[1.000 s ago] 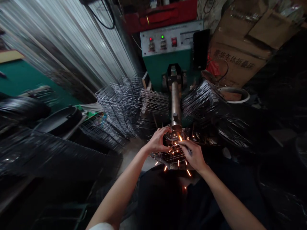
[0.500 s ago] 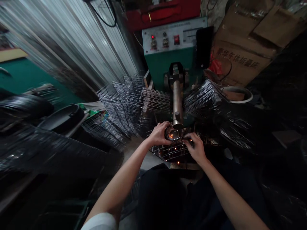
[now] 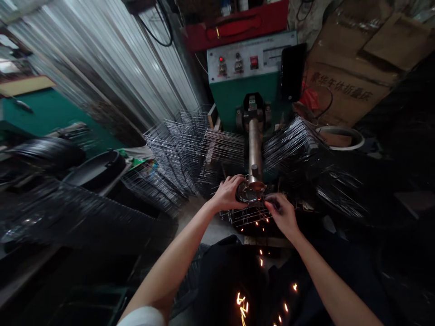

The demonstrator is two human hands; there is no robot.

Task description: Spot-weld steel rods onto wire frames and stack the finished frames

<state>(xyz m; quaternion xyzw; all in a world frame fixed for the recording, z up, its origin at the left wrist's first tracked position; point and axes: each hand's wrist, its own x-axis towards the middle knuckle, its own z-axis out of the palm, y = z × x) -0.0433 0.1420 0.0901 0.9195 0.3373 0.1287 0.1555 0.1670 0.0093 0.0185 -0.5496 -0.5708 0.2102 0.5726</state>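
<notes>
Under the round metal arm (image 3: 254, 147) of a green machine (image 3: 226, 97), my left hand (image 3: 230, 194) is closed on the left side of a round wire piece (image 3: 250, 195). My right hand (image 3: 281, 212) pinches at the right of that piece, just beside the arm's tip; what its fingers hold is too small to make out. A wire grid (image 3: 245, 218) lies beneath both hands. Orange sparks (image 3: 261, 261) fall below the grid and over my dark clothing.
Stacked wire racks (image 3: 176, 149) stand left of the machine. More wire parts (image 3: 288, 140) lie to its right, near a white bucket (image 3: 356, 139) and a cardboard box (image 3: 346, 68). A black phone (image 3: 292, 72) leans on the panel. A black pan (image 3: 97, 170) is farther left.
Sparks have spread downward, with bright ones now low in the view. The whole scene has shifted slightly right and down. Both hands keep their places at the round wire piece.
</notes>
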